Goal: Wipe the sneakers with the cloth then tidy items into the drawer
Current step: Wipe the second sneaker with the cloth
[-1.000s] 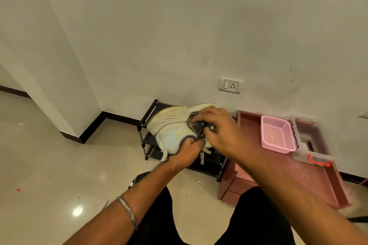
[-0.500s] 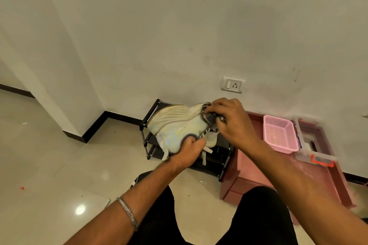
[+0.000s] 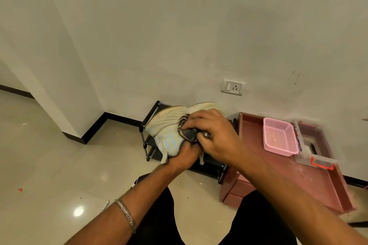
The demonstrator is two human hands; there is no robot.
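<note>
A big white wall (image 3: 179, 36) fills most of the view, and a shiny pale floor (image 3: 49, 165) lies below it. By the wall on the right stands a low pink drawer unit (image 3: 288, 177). On its top sit a pink basket (image 3: 278, 139) and, just beside it, a clear box with an orange clip (image 3: 314, 157). To the left of the drawer unit stands a small black shoe rack (image 3: 148, 137).

The person holds a pale sneaker (image 3: 169, 125) up in the air in front of the rack. The left hand (image 3: 184, 156) grips the sneaker from below, with its fingers curled around the shoe's edge. The right hand (image 3: 215, 135) is on top of the sneaker. Its fingers are curled tight around a small dark cloth (image 3: 189, 134) and press it against the shoe. A metal bangle (image 3: 127, 216) sits on the left wrist. A small white socket (image 3: 233, 87) is on the wall above the sneaker.
</note>
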